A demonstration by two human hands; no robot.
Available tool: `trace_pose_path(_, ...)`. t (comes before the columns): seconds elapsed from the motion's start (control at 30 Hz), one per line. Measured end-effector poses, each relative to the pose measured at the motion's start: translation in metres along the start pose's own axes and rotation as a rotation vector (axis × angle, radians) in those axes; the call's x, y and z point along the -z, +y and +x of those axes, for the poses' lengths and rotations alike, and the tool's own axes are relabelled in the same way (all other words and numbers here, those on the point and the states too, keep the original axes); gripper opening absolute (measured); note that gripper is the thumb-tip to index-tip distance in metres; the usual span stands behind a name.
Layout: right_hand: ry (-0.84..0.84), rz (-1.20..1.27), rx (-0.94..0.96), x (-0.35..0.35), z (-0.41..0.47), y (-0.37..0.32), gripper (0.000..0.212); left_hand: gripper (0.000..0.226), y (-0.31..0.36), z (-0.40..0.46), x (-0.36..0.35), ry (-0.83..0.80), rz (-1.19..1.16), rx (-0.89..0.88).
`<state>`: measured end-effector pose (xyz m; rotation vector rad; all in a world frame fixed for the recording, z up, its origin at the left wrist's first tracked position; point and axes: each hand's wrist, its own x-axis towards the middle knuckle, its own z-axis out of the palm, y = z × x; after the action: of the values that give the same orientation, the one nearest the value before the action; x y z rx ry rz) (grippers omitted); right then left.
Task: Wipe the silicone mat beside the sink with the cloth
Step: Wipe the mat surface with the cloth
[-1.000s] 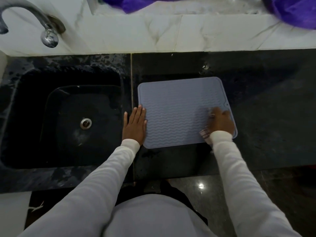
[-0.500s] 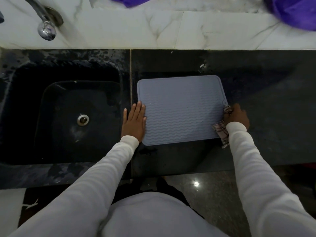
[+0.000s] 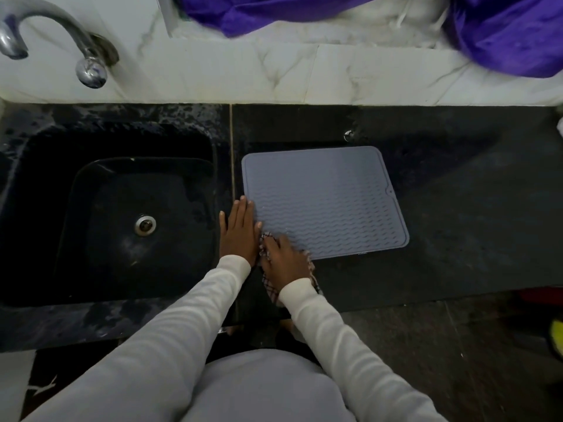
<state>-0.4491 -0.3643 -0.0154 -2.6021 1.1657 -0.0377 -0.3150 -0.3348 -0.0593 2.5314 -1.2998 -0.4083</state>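
Reaching in from 6 o'clock: two white long sleeves (image 3: pixel 189 324), hands side by side at the near-left corner of the mat. Torso fills the bottom edge, cut off by frame.

Checked red-and-white cloth (image 3: pixel 272 290) is mostly hidden under the right hand (image 3: pixel 281 260); only edges show at the wrist and by the fingertips, so its full size is unclear. Right hand presses the cloth down on the mat's 7 o'clock corner, fingers bent over it; whether they actually clamp it, cannot tell.

Left hand (image 3: pixel 239 231) lies flat, fingers straight and together, on the mat's left edge, thumb out over the black stone counter (image 3: pixel 457 239). Holds nothing.

Grey-blue rectangular silicone mat (image 3: pixel 326 199) with wavy ribs lies flat on the counter, just right of the black sink (image 3: pixel 91 208).

Far: chrome tap (image 3: pixel 61 32) at 10 o'clock, partly cut off. Purple fabric (image 3: pixel 502 28) at 1 o'clock, cropped by top edge.
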Motion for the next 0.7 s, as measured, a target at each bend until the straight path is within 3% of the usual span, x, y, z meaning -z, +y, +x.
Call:
trace_pose_path(0.1,0.107,0.004,-0.006,-0.009,0.000,0.012,0.027,0.057,-0.003,0.000,-0.002,-0.002,0.054,-0.021)
trace_pose_path(0.33,0.034,-0.074,-0.148,0.005,0.000,0.039,0.029,0.056,-0.005,0.001,-0.004,0.006,0.084,-0.047)
trace_pose_path(0.7,0.037,-0.066,-0.557,0.058,0.010,0.210,0.036,0.056,-0.006,0.002,-0.005,-0.002,0.082,-0.058)
